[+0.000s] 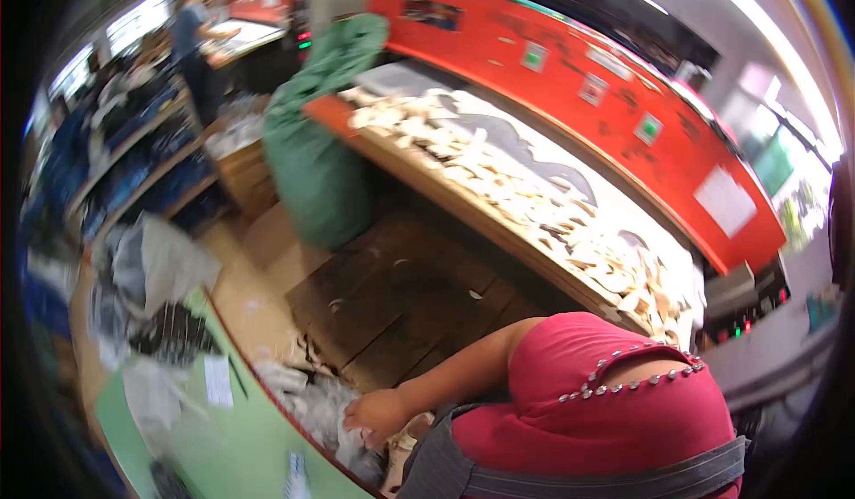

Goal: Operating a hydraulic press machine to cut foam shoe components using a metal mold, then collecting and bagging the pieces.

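My right hand [378,417] comes in from the lower right, below a bare forearm and a pink sleeve [570,357] edged with shiny studs. Its fingers are curled down on clear plastic bags [325,414], heaped low beside a green table; the fingertips are partly hidden in the crumpled plastic. Right beside the wrist is a beige piece [403,450], its kind unclear. My left hand is out of sight.
The green table [258,450] holds a paper slip [217,381] and plastic-wrapped dark goods [183,334]. Beyond stands a long worktable [463,187] strewn with pale cut pieces, backed by a red machine beam [570,81]. A green sack [312,161] leans nearby. A person [189,45] stands far left.
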The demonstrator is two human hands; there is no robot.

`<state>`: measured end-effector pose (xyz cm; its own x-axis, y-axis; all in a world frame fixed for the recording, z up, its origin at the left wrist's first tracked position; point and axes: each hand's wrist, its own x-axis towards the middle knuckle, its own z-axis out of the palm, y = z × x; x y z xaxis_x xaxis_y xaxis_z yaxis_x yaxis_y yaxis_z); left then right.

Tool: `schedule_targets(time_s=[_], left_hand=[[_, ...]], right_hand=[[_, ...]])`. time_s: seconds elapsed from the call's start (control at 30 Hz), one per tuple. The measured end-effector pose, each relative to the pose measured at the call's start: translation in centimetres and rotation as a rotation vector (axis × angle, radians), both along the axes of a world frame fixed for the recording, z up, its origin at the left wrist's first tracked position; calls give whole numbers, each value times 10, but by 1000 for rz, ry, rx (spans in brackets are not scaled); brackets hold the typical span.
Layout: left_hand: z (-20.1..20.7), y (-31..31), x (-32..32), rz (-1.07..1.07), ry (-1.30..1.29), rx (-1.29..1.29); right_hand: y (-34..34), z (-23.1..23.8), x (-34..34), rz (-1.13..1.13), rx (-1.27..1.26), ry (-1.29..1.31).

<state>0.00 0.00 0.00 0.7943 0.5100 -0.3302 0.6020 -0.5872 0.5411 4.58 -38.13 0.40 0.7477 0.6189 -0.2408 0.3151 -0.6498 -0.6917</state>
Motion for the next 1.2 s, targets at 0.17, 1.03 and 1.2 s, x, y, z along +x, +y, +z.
schedule_targets(time_s=[0.17,1.03,1.2], left_hand=[[53,-164,19,-1022,-294,-63],[161,-961,-251,-2409,-371,-737],[100,-1005,-269,-2404,-338,-598]], right_hand=[[-116,107,-48,-192,177,-553],[-606,136,-580,-1718,-574,-439],[-642,120,-571,-1573,-625,-457]])
